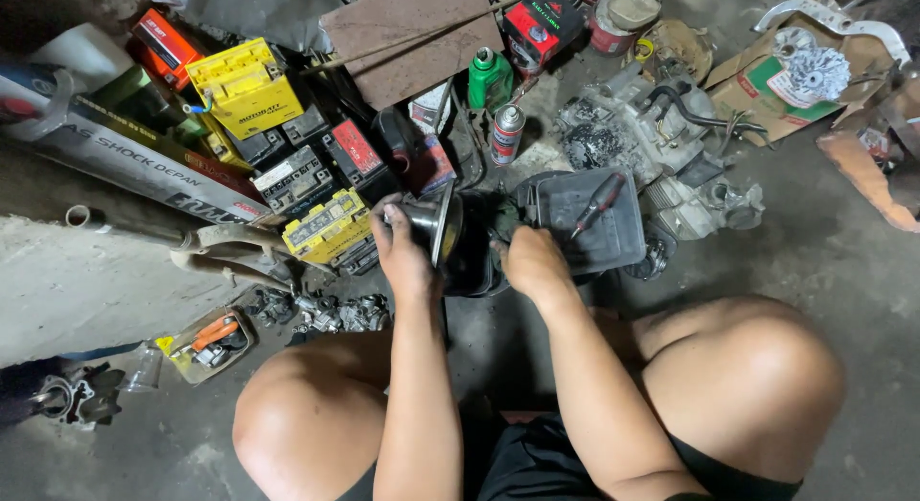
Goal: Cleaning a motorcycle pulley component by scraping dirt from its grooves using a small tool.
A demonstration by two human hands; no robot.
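— Hands status?
— Both clamped on same part. Left hand (402, 257) wrapped round the near-left side of a round black metal part with a shiny disc face (448, 240), fingers curled over its top edge. Right hand (530, 261) gripping the right side, knuckles up, fingertips hidden behind it.
— Location of the part?
— Held just above the concrete floor (843, 271), between the knees, centre of view. Tilted, disc face turned left. Touching or clear of the floor: cannot tell, underside hidden.
— Immediate surroundings?
— Just right of the hands: grey plastic tray (585, 218), red-handled screwdriver (599, 202) lying diagonally in it. Beyond that, dismantled engine block (661, 147), dirty, with a black hose on top.
— Left side?
— Pile of small batteries: yellow one (244, 84) at the back, yellow-topped one (326, 223) just beside the left hand, black ones between. Long white box (144, 166) along the wall edge. Bent metal pipe (182, 240) near it.
— Anything further back?
— Green bottle (489, 78) and spray can (506, 132) standing upright, near each other. Brown board (412, 32) behind them. Cardboard box (767, 79) top right holding a finned metal piece.
— Near floor, lower left?
— Small tray with an orange-handled tool (213, 336). Scatter of small metal bits (331, 311) beside the left forearm.
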